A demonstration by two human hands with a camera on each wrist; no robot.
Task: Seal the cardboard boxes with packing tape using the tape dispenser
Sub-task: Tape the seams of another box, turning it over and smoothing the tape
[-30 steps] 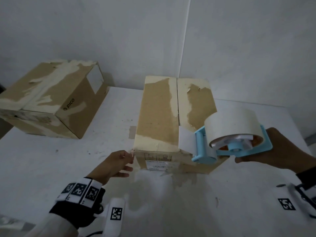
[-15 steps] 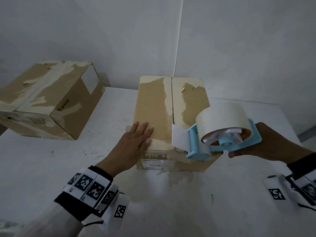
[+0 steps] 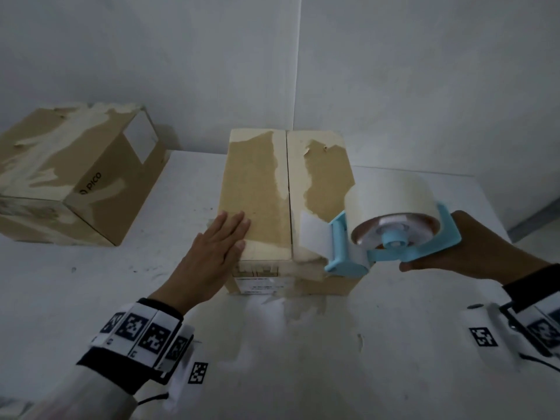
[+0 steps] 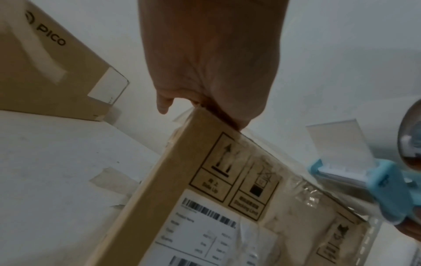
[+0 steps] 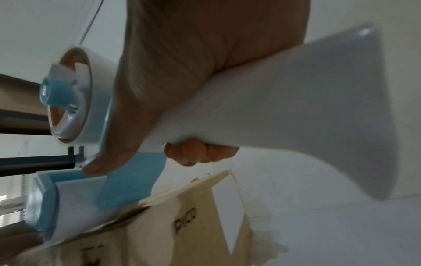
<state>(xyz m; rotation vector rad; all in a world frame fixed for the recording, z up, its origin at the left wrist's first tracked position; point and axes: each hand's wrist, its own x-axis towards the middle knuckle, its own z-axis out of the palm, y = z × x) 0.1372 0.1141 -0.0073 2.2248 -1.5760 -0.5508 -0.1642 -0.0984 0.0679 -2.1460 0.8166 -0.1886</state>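
A: Where are your hands now?

B: Your left hand (image 3: 216,253) lies flat, fingers straight, on the near left top of the brown cardboard box (image 3: 266,189) in the middle of the white desk (image 3: 303,344). Your right hand (image 3: 481,247) is closed around the handle of the light blue plastic tape dispenser (image 3: 391,241).

A: And the dispenser?

B: Its front roller is at the box's near right top edge, a short tape flap sticking up. A second brown cardboard box (image 3: 69,177) stands well apart, far left.

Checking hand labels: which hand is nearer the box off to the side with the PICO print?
Left. The left hand lies flat on the near left corner of the middle box, on the side facing the PICO box. The right hand grips the tape dispenser beyond the middle box's far side.
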